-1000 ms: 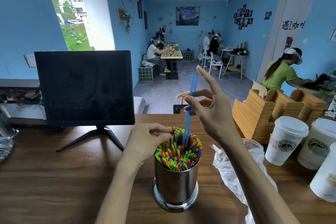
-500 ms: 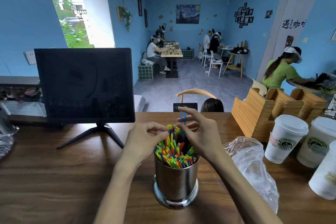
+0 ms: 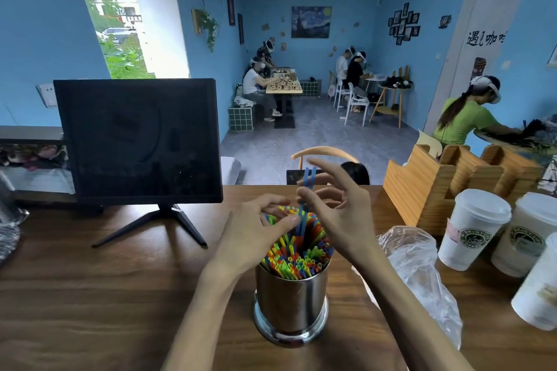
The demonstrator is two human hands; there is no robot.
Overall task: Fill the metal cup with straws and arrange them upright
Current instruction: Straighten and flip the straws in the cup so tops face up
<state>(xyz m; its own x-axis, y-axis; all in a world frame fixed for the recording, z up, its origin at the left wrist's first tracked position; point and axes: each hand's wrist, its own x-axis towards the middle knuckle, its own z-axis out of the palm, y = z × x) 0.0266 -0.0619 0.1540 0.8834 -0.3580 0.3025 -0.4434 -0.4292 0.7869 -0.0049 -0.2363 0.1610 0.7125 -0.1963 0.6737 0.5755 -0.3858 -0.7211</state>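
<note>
Black Chinese characters point(image 3: 486, 38) stand on the white door panel point(image 3: 494, 9) at the far right of the room, above and behind the wooden cup holder point(image 3: 422, 187); they read roughly "遇见咖啡", though the second is sketchy and the last is cut off by the panel's edge. Just right of the wooden cup holder, two white lidded paper cups carry a round green coffee-shop logo: the nearer cup point(image 3: 473, 229) shows a ring with "COFFEE" legible along the bottom, the upper lettering too blurred to read. The logo on the second cup point(image 3: 524, 238), beside it, is not readable.
</note>
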